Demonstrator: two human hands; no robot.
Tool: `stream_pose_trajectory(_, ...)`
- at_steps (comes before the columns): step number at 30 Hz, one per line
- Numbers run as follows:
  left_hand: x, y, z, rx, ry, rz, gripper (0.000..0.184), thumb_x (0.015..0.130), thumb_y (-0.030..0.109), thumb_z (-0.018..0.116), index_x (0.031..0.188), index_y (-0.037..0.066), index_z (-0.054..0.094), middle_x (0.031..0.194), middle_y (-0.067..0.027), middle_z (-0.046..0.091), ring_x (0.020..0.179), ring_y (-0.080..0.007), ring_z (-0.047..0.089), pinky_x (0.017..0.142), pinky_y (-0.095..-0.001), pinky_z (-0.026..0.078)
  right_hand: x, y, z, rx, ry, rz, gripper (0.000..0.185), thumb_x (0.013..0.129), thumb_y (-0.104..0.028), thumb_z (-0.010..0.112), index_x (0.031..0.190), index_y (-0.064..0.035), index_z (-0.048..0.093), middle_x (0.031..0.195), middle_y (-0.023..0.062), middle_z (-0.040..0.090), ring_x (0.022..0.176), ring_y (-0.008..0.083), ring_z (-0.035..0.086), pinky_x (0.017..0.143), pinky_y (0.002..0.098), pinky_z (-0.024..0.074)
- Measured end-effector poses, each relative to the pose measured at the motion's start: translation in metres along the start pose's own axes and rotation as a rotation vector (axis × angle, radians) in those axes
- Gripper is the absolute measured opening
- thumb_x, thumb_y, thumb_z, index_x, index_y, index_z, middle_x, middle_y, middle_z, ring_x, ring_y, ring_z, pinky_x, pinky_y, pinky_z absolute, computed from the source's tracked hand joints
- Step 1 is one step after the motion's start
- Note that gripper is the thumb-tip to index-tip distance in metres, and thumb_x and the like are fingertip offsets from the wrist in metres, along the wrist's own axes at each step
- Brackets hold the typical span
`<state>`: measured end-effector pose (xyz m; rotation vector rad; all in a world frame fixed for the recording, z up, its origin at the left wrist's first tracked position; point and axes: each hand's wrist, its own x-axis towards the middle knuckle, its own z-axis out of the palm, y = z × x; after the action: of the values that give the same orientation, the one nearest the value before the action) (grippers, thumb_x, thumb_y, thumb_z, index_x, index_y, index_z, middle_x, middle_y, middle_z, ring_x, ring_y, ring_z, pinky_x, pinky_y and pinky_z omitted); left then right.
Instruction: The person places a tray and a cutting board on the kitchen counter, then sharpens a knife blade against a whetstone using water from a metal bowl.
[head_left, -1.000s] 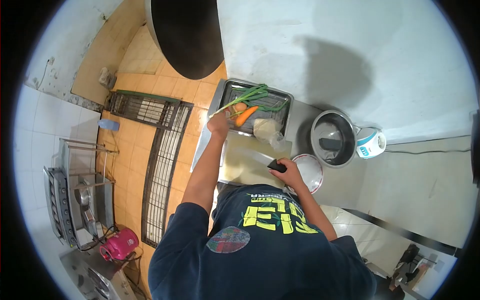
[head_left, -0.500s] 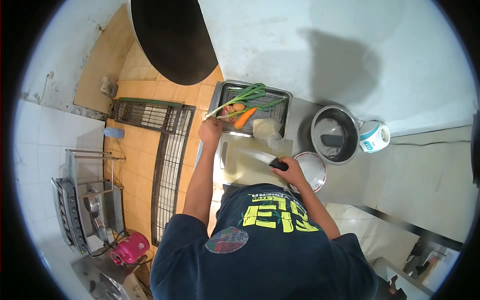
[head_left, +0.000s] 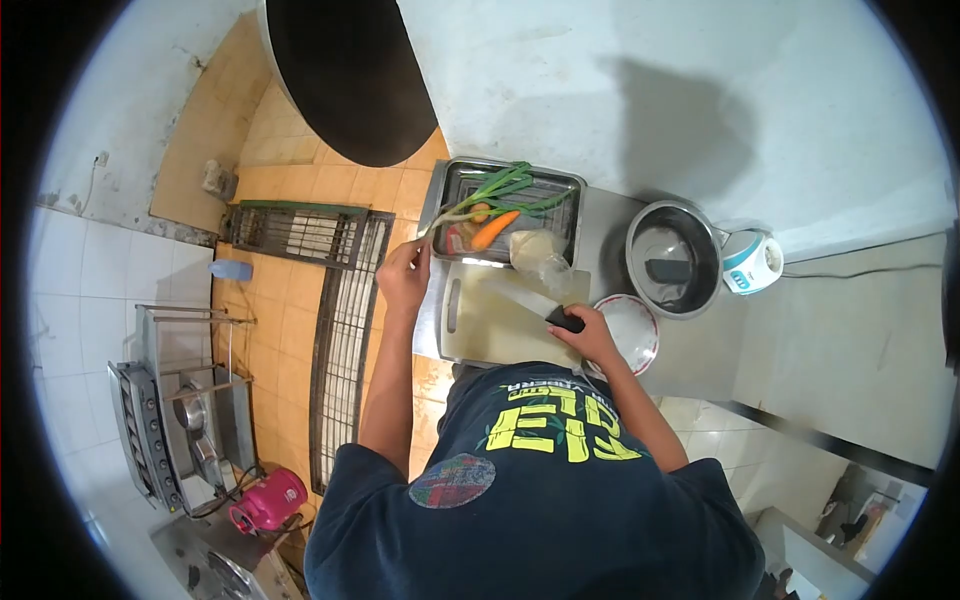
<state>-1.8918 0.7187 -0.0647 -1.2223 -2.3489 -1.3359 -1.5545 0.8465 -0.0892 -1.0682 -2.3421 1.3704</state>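
My right hand [head_left: 592, 335] is closed round the black handle of a knife [head_left: 530, 299]. Its broad blade points left over a pale cutting board [head_left: 500, 330]. At the tray's left edge, my left hand [head_left: 404, 277] pinches the root end of some green onions [head_left: 463, 211]; the fingertips are small here. The onions' green tops lie across the metal tray [head_left: 574, 190]. Also in that tray are an orange carrot [head_left: 495, 230], a round brownish item [head_left: 480, 212], a small red packet [head_left: 455, 240] and a clear plastic bag [head_left: 540, 252] with something pale inside.
A white plate with a red-marked rim [head_left: 630, 340] sits right of the board. Behind it stands a steel pot [head_left: 676, 260] holding a dark block, beside a white-and-blue appliance [head_left: 752, 262] against the wall. A large dark round pan-like object [head_left: 350, 80] hangs at upper left.
My left hand has shifted left and slightly down, with the root ends of the green onions following its fingers. My right hand and the knife have moved slightly right.
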Motion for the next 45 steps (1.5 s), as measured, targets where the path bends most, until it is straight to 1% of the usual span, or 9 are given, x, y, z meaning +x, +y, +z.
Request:
stream_pose_trajectory(7, -0.024, 0.030, 0.012, -1.023, 0.130, -0.890, 0.020, 0.090, 0.018, 0.075, 0.080, 0.009, 0.061, 0.066, 0.0025, 0.061, 0.055, -0.0065, 0.053, 0.050, -0.0214, 0.040, -0.013, -0.028, -0.002, 0.081, -0.016, -0.035, 0.033, 0.078, -0.026, 0.082, 0.086, 0.0000, 0.063, 0.078, 0.0126, 0.064, 0.068, 0.0227, 0.059, 0.064, 0.0335, 0.0466)
stream_pose_trajectory(9, -0.041, 0.032, 0.020, -1.354, 0.039, -1.312, 0.019, 0.095, 0.024, 0.070, 0.083, 0.015, 0.058, 0.061, 0.0064, 0.053, 0.057, -0.0054, 0.055, 0.048, -0.0204, 0.042, -0.010, -0.056, -0.010, 0.103, -0.045, 0.006, 0.032, 0.079, -0.024, 0.081, 0.084, -0.0002, 0.062, 0.075, 0.0125, 0.062, 0.066, 0.0224, 0.057, 0.062, 0.0341, 0.0449)
stream_pose_trajectory(12, -0.060, 0.065, 0.022, -1.670, -0.166, -1.487, 0.022, 0.099, 0.027, 0.064, 0.082, 0.016, 0.056, 0.058, 0.0079, 0.049, 0.058, -0.0045, 0.056, 0.047, -0.0191, 0.042, -0.002, -0.110, -0.023, 0.116, 0.006, -0.059, 0.026, 0.082, -0.018, 0.079, 0.089, 0.0021, 0.065, 0.082, 0.0131, 0.066, 0.076, 0.0232, 0.063, 0.070, 0.0336, 0.0488)
stream_pose_trajectory(15, -0.062, 0.103, 0.023, -1.751, -0.325, -1.528, 0.025, 0.100, 0.030, 0.063, 0.080, 0.017, 0.055, 0.058, 0.0084, 0.047, 0.062, -0.0042, 0.057, 0.048, -0.0194, 0.041, 0.019, -0.120, -0.020, 0.199, 0.177, -0.316, 0.024, 0.083, -0.013, 0.077, 0.096, 0.0046, 0.069, 0.097, 0.0149, 0.071, 0.097, 0.0248, 0.069, 0.085, 0.0329, 0.0514)
stream_pose_trajectory(20, -0.077, 0.132, 0.030, -1.635, -0.601, -1.465, 0.015, 0.097, 0.029, 0.067, 0.093, 0.017, 0.058, 0.066, 0.0074, 0.049, 0.061, -0.0065, 0.052, 0.052, -0.0215, 0.038, 0.033, -0.125, -0.010, 0.272, 0.298, -0.224, 0.015, 0.081, -0.004, 0.076, 0.093, 0.0034, 0.071, 0.090, 0.0133, 0.069, 0.086, 0.0189, 0.068, 0.075, 0.0300, 0.0511)
stream_pose_trajectory(21, -0.077, 0.135, 0.029, -1.555, -0.671, -1.395, 0.022, 0.098, 0.028, 0.065, 0.083, 0.014, 0.058, 0.059, 0.0076, 0.047, 0.064, -0.0058, 0.056, 0.052, -0.0231, 0.039, 0.030, -0.127, -0.013, 0.260, 0.284, -0.168, 0.015, 0.082, -0.004, 0.075, 0.095, 0.0027, 0.071, 0.089, 0.0130, 0.069, 0.083, 0.0178, 0.067, 0.073, 0.0298, 0.0507)
stream_pose_trajectory(27, -0.070, 0.127, 0.034, -1.034, -1.352, -0.836, 0.023, 0.099, 0.029, 0.064, 0.103, 0.006, 0.065, 0.064, 0.0021, 0.052, 0.067, -0.0080, 0.060, 0.046, -0.0210, 0.033, 0.017, -0.102, -0.039, 0.216, 0.169, -0.139, 0.019, 0.086, -0.004, 0.068, 0.104, 0.0001, 0.071, 0.089, 0.0098, 0.069, 0.074, 0.0109, 0.060, 0.068, 0.0271, 0.0481)
stream_pose_trajectory(37, -0.076, 0.075, 0.040, -0.764, -1.301, -0.850, 0.035, 0.099, 0.038, 0.055, 0.110, 0.007, 0.068, 0.069, 0.0031, 0.055, 0.077, -0.0099, 0.066, 0.050, -0.0230, 0.037, -0.009, -0.005, -0.066, 0.456, 0.241, 0.051, 0.012, 0.093, 0.003, 0.055, 0.103, -0.0012, 0.049, 0.117, 0.0114, 0.069, 0.076, 0.0100, 0.061, 0.074, 0.0271, 0.0513)
stream_pose_trajectory(45, -0.071, 0.062, 0.030, -0.695, -1.248, -0.943, 0.034, 0.099, 0.036, 0.054, 0.110, 0.007, 0.067, 0.071, -0.0008, 0.059, 0.077, -0.0141, 0.068, 0.056, -0.0268, 0.046, 0.020, 0.058, -0.008, 0.455, 0.313, 0.080, 0.011, 0.090, 0.003, 0.052, 0.100, 0.0005, 0.049, 0.104, 0.0156, 0.072, 0.067, 0.0157, 0.068, 0.066, 0.0311, 0.0554)
